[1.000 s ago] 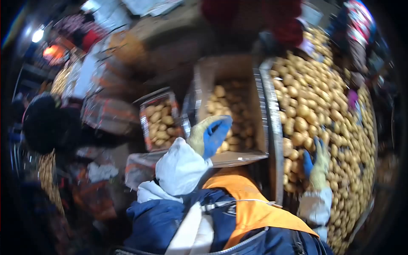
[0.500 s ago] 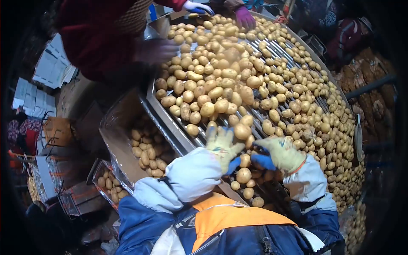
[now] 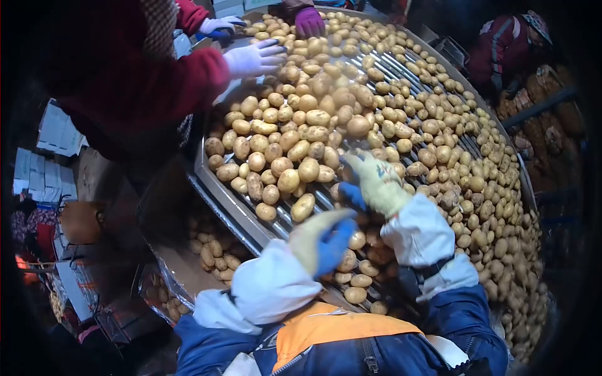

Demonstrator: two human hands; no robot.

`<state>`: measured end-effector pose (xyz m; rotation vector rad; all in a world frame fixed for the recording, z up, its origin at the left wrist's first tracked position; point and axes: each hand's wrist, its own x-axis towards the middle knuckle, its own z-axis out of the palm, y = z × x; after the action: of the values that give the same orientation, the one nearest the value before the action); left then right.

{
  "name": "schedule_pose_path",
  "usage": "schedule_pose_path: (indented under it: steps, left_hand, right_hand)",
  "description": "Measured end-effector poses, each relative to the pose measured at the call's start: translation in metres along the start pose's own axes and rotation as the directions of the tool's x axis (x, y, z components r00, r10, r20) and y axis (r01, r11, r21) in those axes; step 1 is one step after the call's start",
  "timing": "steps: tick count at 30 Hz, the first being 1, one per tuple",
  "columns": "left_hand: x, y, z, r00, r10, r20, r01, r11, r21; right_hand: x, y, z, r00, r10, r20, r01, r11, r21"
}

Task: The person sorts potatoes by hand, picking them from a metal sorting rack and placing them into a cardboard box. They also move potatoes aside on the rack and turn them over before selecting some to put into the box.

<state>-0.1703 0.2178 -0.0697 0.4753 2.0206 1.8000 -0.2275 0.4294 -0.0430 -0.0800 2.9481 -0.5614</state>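
Both my hands wear pale yellow gloves with blue palms. My left hand [image 3: 323, 241] is above the near edge of a roller conveyor [image 3: 248, 219], turned sideways with its blue palm facing right. Its fingers are loosely bent and I see nothing in them. Further out, my right hand [image 3: 373, 182] reaches over the potatoes [image 3: 288, 180], thumb and fingers apart, close to several of them. Nothing shows in its grasp, though its palm side is partly hidden. Below my left hand, more potatoes [image 3: 355, 295] lie on the rollers.
A co-worker's gloved hand [image 3: 254, 59] reaches over the potatoes from the left. A purple-gloved hand [image 3: 309, 22] is at the far end. Below the conveyor's left edge stands a lined box [image 3: 166, 263] with potatoes. Another person [image 3: 505, 47] bends at the upper right.
My right hand has moved forward and left over the potatoes. My left hand has drawn back towards me and turned sideways. The co-worker's near hand has moved out over the potatoes.
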Motion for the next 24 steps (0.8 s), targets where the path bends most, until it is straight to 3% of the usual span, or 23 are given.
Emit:
schedule_pose_path:
  steps: [1, 3, 4, 5, 7, 8, 9, 11, 12, 14, 15, 16, 17, 18, 19, 20, 21, 24]
  left_hand:
    - [0.008, 0.024, -0.015, 0.979, -0.205, 0.015, 0.203, 0.951, -0.234]
    - [0.018, 0.032, -0.027, 0.895, -0.443, 0.057, 0.392, 0.718, -0.575]
    - [0.024, 0.015, -0.032, 0.862, -0.366, 0.351, 0.498, 0.478, -0.724]
    - [0.019, 0.004, -0.025, 0.869, -0.292, 0.399, 0.479, 0.303, -0.824]
    - [0.014, 0.018, -0.024, 0.763, -0.487, 0.425, 0.597, 0.277, -0.753]
    - [0.009, 0.008, -0.022, 0.772, -0.447, 0.452, 0.59, 0.239, -0.771]
    - [0.006, 0.005, -0.022, 0.744, -0.477, 0.468, 0.626, 0.253, -0.738]
    - [0.003, 0.009, -0.022, 0.754, -0.518, 0.405, 0.614, 0.335, -0.715]
    - [0.004, 0.009, -0.023, 0.757, -0.516, 0.401, 0.609, 0.334, -0.72]
    - [0.006, 0.004, -0.029, 0.766, -0.517, 0.381, 0.572, 0.28, -0.771]
    - [0.002, 0.0, -0.033, 0.759, -0.527, 0.382, 0.578, 0.276, -0.768]
    - [0.0, -0.004, -0.037, 0.756, -0.524, 0.393, 0.573, 0.24, -0.783]
    - [0.004, -0.008, -0.039, 0.761, -0.508, 0.403, 0.561, 0.205, -0.802]
    - [0.004, -0.011, -0.04, 0.754, -0.508, 0.417, 0.563, 0.171, -0.809]
    - [0.005, -0.01, -0.039, 0.766, -0.496, 0.409, 0.545, 0.164, -0.822]
    - [0.004, -0.009, -0.038, 0.768, -0.494, 0.408, 0.546, 0.172, -0.82]
    - [0.003, -0.008, -0.037, 0.772, -0.492, 0.403, 0.544, 0.183, -0.819]
    - [-0.002, 0.007, -0.04, 0.804, -0.446, 0.392, 0.512, 0.186, -0.839]
  right_hand:
    - [-0.016, -0.007, 0.0, 0.998, 0.053, -0.04, -0.051, 0.997, 0.062]
    - [-0.038, -0.024, -0.004, 0.985, 0.036, -0.167, 0.021, 0.945, 0.326]
    - [-0.043, -0.028, -0.004, 0.967, -0.091, -0.236, 0.175, 0.916, 0.361]
    - [-0.035, -0.027, -0.01, 0.966, -0.094, -0.242, 0.179, 0.917, 0.357]
    - [-0.002, -0.02, -0.03, 0.973, 0.146, -0.181, -0.026, 0.843, 0.538]
    - [0.02, -0.008, -0.039, 0.953, 0.067, -0.295, 0.01, 0.967, 0.254]
    - [0.044, 0.007, -0.044, 0.925, -0.041, -0.378, 0.022, 0.998, -0.054]
    - [0.091, 0.042, -0.019, 0.996, 0.073, -0.05, -0.084, 0.955, -0.286]
    - [0.096, 0.044, -0.015, 0.997, 0.066, -0.048, -0.077, 0.954, -0.29]
    - [0.107, 0.045, -0.007, 0.978, 0.187, -0.093, -0.208, 0.919, -0.336]
    - [0.111, 0.064, 0.004, 0.967, 0.204, -0.155, -0.223, 0.967, -0.121]
    - [0.096, 0.045, -0.015, 0.917, 0.392, -0.073, -0.38, 0.914, 0.14]
    - [0.084, 0.026, -0.042, 0.842, 0.538, 0.044, -0.515, 0.776, 0.365]
    - [0.079, 0.061, -0.029, 0.909, 0.417, 0.016, -0.327, 0.688, 0.647]
    - [0.074, 0.119, -0.001, 0.872, -0.241, -0.427, 0.453, 0.729, 0.513]
    - [0.052, 0.086, -0.017, 0.982, 0.065, -0.18, 0.148, 0.339, 0.929]
    - [0.027, 0.038, -0.034, 0.96, 0.188, 0.205, -0.16, -0.229, 0.96]
    - [-0.008, -0.003, -0.032, 0.953, 0.149, 0.265, -0.216, -0.284, 0.934]
